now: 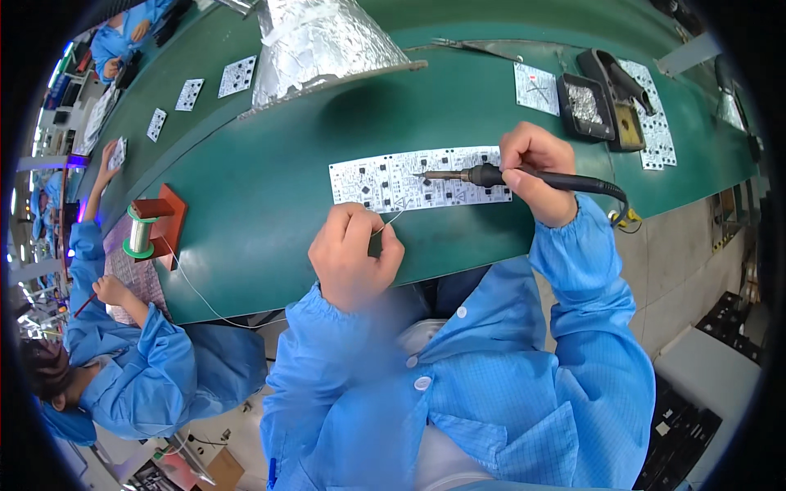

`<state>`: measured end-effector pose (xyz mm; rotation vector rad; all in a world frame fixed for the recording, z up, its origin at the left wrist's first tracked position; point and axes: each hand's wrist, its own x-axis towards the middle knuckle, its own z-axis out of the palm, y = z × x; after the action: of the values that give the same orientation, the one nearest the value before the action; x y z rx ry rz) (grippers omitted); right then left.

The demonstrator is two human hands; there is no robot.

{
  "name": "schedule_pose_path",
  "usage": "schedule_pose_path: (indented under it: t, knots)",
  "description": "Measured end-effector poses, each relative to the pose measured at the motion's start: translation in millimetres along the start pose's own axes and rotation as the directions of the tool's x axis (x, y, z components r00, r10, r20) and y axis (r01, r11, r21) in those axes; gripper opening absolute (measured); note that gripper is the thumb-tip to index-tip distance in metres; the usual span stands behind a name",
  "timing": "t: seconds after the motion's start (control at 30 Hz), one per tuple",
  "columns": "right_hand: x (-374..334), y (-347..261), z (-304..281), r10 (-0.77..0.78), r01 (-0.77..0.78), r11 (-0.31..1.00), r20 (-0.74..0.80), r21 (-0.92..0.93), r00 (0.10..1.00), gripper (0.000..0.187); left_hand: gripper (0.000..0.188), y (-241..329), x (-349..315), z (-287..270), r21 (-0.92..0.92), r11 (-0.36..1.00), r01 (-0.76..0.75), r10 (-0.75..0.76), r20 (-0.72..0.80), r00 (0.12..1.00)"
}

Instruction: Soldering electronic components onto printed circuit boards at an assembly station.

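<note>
A long white circuit board (377, 176) with small black parts lies flat on the green table in front of me. My right hand (536, 168) is closed around the black handle of a soldering iron (483, 174), whose tip points left over the middle of the board. Near the board's lower left edge, my left hand (354, 250) pinches a thin solder wire (391, 219), its end reaching to the board close below the iron's tip. Whether tip and wire touch the board I cannot tell. To the left, a solder spool (142, 232) sits on an orange-red holder (170, 222), with wire trailing from it.
A foil-covered hood (323, 49) stands at the back. At the far right are a soldering iron stand (618, 90), a black tray (585, 106), more boards (536, 88) and tweezers (475, 47). At left, a co-worker in blue (139, 352) holds a small board (119, 153).
</note>
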<state>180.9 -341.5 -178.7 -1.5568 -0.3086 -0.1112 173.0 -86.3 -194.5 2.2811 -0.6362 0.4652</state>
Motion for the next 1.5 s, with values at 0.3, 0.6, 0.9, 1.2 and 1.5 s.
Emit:
schedule_pose_path:
  t: [0.3,0.6,0.9,1.2,1.5]
  knots:
    - [-1.7,-2.1,1.4,0.046,-0.044,0.999,0.099,-0.024,0.994,0.018,0.016,-0.2,0.1,4.7,0.032,0.997,-0.066,0.066,0.004,0.998]
    - [0.4,2.7,-2.0,-0.045,0.047,0.999,0.153,-0.014,0.987,0.008,0.016,-1.5,-0.6,6.8,0.044,0.992,-0.12,0.119,0.034,0.992]
    - [-0.1,-1.4,0.8,0.024,-0.006,0.994,0.165,-0.107,0.986,0.02,0.016,-3.3,-1.1,6.9,0.039,0.992,-0.12,0.118,0.049,0.992]
    - [-0.4,0.7,0.5,0.023,-0.006,0.995,0.18,-0.095,0.983,0.018,0.016,-3.8,-0.1,7.4,0.018,0.992,-0.128,0.127,0.047,0.991]
    - [0.7,-1.5,1.5,0.056,-0.039,0.995,0.186,-0.094,0.981,0.018,0.016,-5.6,1.5,4.3,-0.014,0.992,-0.123,0.124,0.055,0.991]
